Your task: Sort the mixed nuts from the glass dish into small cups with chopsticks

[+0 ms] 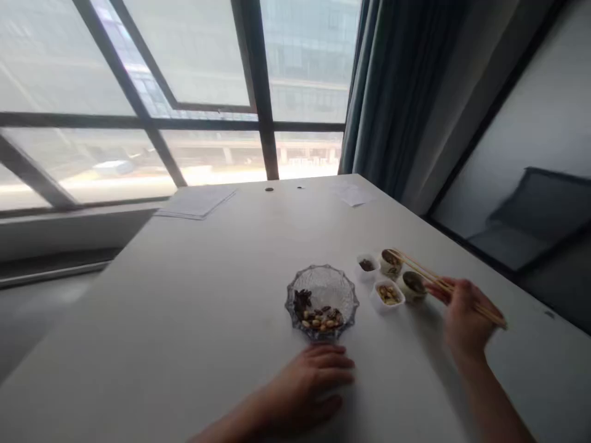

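A pair of wooden chopsticks is gripped in my right hand, on the right of the table. Their tips reach the mouth of the far paper cup, which has dark bits inside. Just in front of it stands a second paper cup. To the left are a white plastic cup with dark pieces and another with yellowish pieces. My left hand rests on the table, fingers stretched out, close to the near rim of a scalloped glass bowl. Nuts and dark pieces lie in the bowl.
Everything stands on a large white table. Paper sheets lie at its far left corner and a smaller sheet at the far right. Beyond are windows, a dark curtain and a glass partition on the right.
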{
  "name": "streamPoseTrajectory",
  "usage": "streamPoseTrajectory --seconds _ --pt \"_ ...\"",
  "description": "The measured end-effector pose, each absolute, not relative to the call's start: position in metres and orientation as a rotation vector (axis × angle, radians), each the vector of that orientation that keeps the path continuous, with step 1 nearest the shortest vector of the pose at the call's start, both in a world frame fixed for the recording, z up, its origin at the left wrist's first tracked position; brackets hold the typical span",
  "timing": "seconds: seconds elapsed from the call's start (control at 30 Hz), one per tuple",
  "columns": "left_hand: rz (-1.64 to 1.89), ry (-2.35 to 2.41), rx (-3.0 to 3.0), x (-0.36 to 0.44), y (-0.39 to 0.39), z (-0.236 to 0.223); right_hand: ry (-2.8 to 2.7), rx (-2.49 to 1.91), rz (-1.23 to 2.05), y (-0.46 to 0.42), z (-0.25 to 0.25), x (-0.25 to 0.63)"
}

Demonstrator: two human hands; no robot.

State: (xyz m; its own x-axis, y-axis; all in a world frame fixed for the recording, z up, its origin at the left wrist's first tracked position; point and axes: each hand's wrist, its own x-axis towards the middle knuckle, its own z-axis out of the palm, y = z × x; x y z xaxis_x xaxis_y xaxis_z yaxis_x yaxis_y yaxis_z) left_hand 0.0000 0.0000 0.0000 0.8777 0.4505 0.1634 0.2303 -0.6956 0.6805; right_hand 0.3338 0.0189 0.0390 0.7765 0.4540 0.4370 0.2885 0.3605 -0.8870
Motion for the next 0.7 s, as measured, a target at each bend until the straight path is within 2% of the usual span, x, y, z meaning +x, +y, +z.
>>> streamPoseTrajectory --seconds 0.13,0.37,0.7 --pt "0.443 0.469 2.358 0.001 0.000 0.000 -0.738 -1.170 0.250 0.012 0.034 0.324" --pt "0.410 0.488 2.360 0.000 0.000 0.006 -1.110 -1.096 0.788 -0.007 0.030 0.265" --pt "0.417 0.473 2.360 -0.001 0.001 0.004 -1.037 -1.200 0.956 -0.007 0.022 0.229"
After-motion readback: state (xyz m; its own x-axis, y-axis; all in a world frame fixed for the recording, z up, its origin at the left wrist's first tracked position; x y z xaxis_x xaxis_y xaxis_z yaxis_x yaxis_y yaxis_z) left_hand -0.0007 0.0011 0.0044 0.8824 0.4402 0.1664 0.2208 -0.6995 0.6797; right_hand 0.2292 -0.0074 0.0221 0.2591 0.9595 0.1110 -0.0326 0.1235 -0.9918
